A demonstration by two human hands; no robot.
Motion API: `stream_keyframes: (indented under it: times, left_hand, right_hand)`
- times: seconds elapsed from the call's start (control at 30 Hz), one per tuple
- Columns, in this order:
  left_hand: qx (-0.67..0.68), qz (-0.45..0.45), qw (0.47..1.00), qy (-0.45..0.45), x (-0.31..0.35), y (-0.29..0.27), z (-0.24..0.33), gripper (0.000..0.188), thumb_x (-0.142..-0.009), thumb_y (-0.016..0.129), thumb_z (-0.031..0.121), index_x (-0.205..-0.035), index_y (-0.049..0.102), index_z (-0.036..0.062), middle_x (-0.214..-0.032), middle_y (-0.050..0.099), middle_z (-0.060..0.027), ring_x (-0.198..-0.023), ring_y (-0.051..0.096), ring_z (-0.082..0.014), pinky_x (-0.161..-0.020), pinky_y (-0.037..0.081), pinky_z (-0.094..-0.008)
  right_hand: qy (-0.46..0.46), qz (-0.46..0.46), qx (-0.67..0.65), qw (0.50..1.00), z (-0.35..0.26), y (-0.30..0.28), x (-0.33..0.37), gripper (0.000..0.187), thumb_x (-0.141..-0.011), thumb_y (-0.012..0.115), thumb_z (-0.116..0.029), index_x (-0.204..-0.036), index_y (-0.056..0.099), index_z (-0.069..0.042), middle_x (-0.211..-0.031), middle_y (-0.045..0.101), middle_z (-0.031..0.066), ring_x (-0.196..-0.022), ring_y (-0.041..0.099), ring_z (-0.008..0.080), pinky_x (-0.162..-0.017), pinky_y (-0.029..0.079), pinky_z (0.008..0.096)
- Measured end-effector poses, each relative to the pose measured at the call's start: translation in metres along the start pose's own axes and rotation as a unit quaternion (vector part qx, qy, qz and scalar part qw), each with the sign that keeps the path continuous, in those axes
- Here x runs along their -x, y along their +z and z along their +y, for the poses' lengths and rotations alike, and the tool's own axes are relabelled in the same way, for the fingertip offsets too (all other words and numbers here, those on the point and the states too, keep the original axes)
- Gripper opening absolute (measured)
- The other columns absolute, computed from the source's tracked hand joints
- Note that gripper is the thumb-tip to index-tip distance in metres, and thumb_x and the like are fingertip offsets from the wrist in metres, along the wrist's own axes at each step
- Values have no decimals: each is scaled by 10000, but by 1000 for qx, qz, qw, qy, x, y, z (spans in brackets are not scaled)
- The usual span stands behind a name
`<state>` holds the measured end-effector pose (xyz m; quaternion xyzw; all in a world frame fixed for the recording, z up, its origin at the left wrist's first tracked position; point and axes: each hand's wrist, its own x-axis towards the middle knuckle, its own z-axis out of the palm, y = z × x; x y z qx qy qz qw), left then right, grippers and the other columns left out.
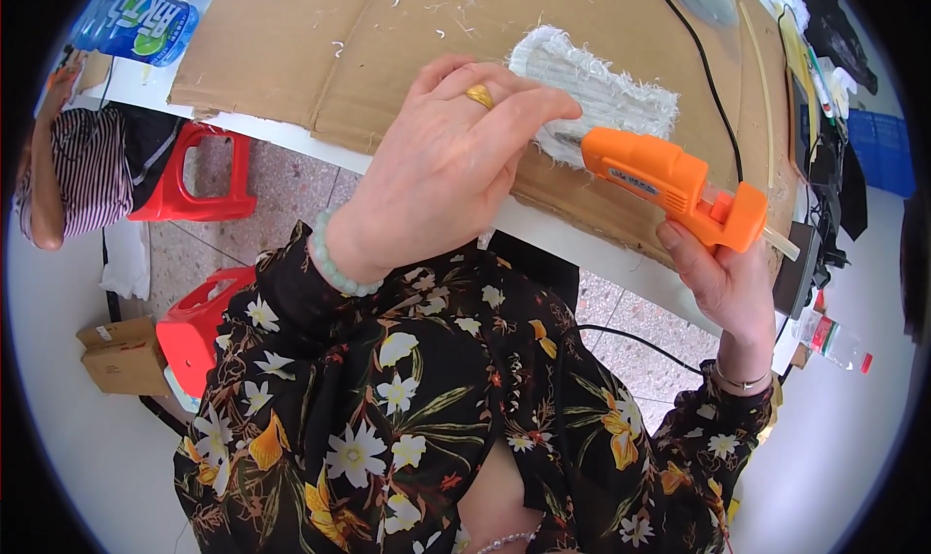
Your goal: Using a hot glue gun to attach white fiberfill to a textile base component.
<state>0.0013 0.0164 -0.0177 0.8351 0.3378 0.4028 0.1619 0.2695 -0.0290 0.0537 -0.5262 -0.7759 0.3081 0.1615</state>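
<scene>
My right hand is wrapped round an orange hot glue gun, with a pale glue stick poking out of its back end. The gun's nozzle points left, toward the fingertips of my left hand. That hand is closed, with the fingers bent and drawn together near the nozzle; whatever they pinch is hidden behind them. Just beyond both hands, a piece of white frayed fabric lies on a brown cardboard sheet, its near side partly covered by my fingers and the gun.
A blue-labelled bottle lies at the far left, near a seated person in a striped top. Red stools stand on the floor. A black cable crosses the cardboard beside a long pale glue stick. Clutter lines the right edge.
</scene>
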Motion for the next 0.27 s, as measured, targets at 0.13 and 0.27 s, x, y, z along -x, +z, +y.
stream_keyframes:
  times: [0.13, 0.27]
  left_hand:
    - [19, 74, 997, -12, 10, -4, 5, 376, -742, 649, -25, -1106, 612, 64, -1048, 655, -83, -1038, 584, -312, -963, 409, -448]
    - [-103, -39, 994, 22, 16, -7, 20, 399, -745, 741, 109, -1127, 628, 90, -1087, 656, -117, -1031, 587, -317, -989, 399, -477]
  right_hand:
    - [36, 8, -21, 999, -1, 0, -1, 301, -843, 740, -145, -1069, 602, -2, -822, 592, 86, -659, 564, 198, -608, 457, 301]
    - [-16, 22, 3, 1000, 8, 5, 0, 326, -908, 642, -136, -1205, 595, -9, -675, 521, -39, -590, 452, 50, -526, 373, 221]
